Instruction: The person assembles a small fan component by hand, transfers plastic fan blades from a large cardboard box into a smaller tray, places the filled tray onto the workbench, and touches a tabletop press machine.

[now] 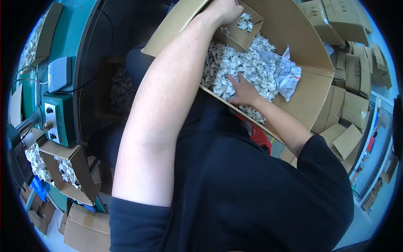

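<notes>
While resting the right hand on the heap of white pieces inside the large carton, holds the small box with the left hand, higher in the view. Has the right grip wide, fingers spread over the heap and pointing toward the upper left; cannot tell about any piece caught beneath the palm. Has the left grip closed over the left edge of the small box; cannot make out the fingertips' full hold on the cardboard.

Most telling: white pieces directly under the right hand, in contact with it, and the small box just beyond, on the side away from the body. Nearer to the heap, the right hand; nearer to the small box, and touching it, the left. Shows no shared long axis among the curled, tumbled pieces. Tilts the small box with its open side toward the view, a few pieces visible inside and its lower corner against the heap.

Reaches with the right forearm across the near rim of the large carton, slanting from upper left to lower right, and with the left forearm over a raised flap. To the right of the heap, a crumpled sheet, near the right hand but apart from it.
</notes>
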Available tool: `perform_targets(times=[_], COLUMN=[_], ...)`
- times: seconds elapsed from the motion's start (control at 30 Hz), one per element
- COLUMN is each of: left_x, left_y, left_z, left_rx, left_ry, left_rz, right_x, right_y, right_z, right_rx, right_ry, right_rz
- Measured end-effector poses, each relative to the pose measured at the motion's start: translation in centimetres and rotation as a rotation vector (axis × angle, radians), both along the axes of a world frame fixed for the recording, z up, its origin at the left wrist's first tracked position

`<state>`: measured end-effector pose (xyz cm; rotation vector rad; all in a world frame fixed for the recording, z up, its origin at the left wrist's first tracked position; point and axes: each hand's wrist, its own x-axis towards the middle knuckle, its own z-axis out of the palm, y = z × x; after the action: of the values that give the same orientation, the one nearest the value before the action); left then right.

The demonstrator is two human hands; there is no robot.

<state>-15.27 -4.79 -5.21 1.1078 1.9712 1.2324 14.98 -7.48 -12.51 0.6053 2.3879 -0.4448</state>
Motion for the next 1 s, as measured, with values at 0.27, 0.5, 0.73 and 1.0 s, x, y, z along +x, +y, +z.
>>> perform_targets(times=[0.27, 0.5, 0.73, 1.0], left_x=[0.0, 0.1, -0.1, -0.2], left_y=[0.3, 0.1, 0.1, -1.2], left_z=[0.3, 0.1, -0.4, 1.5], left_rx=[-0.003, -0.006, -0.01, -0.16], left_ry=[0.01, -0.013, 0.086, 0.083], left_rz=[-0.017, -0.012, -0.025, -0.141], right_x=[-1.7, -0.6, 0.0, -0.2], right_y=[2.0, 1.6, 1.5, 4.7], right_z=[0.0, -0.3, -0.4, 2.1], right_rx=[-0.092, -0.074, -0.055, 0.003], right_ry=[-0.158, -0.16, -0.042, 0.082], right_rz=[-0.041, -0.045, -0.089, -0.239])
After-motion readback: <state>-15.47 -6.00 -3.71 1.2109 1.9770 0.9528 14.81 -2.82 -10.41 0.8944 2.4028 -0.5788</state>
